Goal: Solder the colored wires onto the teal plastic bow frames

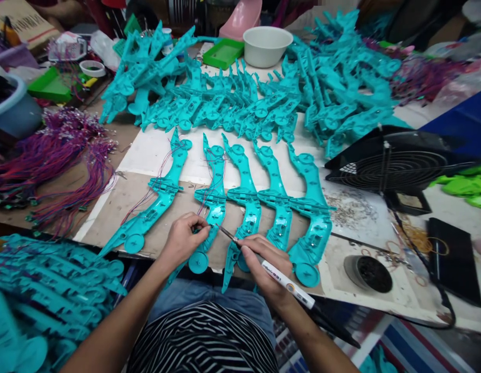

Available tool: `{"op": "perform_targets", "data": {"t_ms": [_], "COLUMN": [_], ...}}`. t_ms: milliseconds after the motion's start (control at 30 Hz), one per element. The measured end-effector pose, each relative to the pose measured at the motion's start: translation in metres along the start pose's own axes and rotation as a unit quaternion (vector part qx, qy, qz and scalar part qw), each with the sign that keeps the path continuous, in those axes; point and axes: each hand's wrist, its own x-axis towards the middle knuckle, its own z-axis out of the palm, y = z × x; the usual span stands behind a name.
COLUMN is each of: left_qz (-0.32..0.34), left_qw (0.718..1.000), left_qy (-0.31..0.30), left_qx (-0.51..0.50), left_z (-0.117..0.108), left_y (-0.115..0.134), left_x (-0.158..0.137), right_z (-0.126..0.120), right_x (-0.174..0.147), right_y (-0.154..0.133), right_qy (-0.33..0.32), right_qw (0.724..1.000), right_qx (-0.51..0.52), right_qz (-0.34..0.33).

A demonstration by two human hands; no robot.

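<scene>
My right hand (266, 261) grips a white soldering iron (285, 284) like a pen, its metal tip pointing left. That tip meets the second teal plastic part from the left (216, 210), a curved shell with a round disc at its near end. Over the same part, my left hand (186, 238) is closed in a pinch on a thin wire (202, 206), close to the iron's tip; the wire's end is hidden by the fingers. Thin red and purple wires also lie along the leftmost teal part (163, 199). Further teal parts (244, 207) stand in the row to the right.
Many teal parts (225, 98) are heaped at the back, more (50, 290) at lower left. Wire bundles (69, 171) lie left. At right are a black fan (396, 160), a cup of dark material (368, 274), rubber bands (415, 238) and the iron's cord (423, 264).
</scene>
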Motion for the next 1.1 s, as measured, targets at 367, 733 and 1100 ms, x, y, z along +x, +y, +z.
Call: {"op": "perform_targets", "data": {"t_ms": [367,733,1100], "left_qz": [-0.003,-0.002,-0.008], "left_qw": [1.000,1.000,1.000], "left_qy": [0.006,0.014,0.009], "left_qx": [0.010,0.009,0.006], "left_z": [0.002,0.002,0.002], "left_y": [0.000,0.001,0.002], "left_x": [0.001,0.001,0.000], "right_z": [0.001,0.000,-0.013], "right_x": [0.000,0.001,0.004], "right_y": [0.002,0.002,0.009], "right_qy": [-0.009,-0.016,0.032], "right_qw": [1.000,1.000,0.998], "right_qx": [0.005,0.004,-0.036], "right_qz": [-0.012,0.005,0.035]}}
